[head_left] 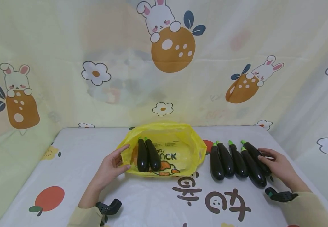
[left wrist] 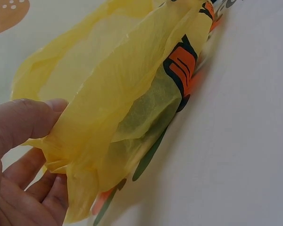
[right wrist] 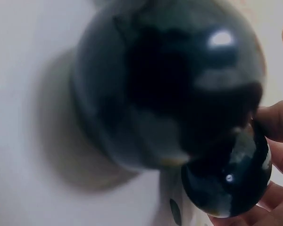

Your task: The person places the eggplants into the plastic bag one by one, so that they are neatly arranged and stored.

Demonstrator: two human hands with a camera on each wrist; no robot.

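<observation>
A yellow plastic bag (head_left: 182, 157) lies with its mouth spread, and two dark eggplants (head_left: 142, 156) with green stem ends rest side by side in its left part. My left hand (head_left: 114, 162) holds the bag's left edge; in the left wrist view the thumb (left wrist: 30, 123) lies against the thin film with fingers behind it. To the right of the bag, several eggplants (head_left: 221, 160) lie in a row. My right hand (head_left: 278, 164) grips the rightmost eggplant (head_left: 256, 154), thumb on one side and fingers on the other. In the right wrist view, a nearer eggplant (right wrist: 165, 84) partly covers the gripped one.
The table (head_left: 90, 142) wears a pale printed cloth with fruit and lettering. Behind it hangs a curtain (head_left: 124, 94) with rabbits and flowers. A dark strap-mounted device (head_left: 110, 207) sits at my left wrist, and a similar device (head_left: 281, 195) at my right.
</observation>
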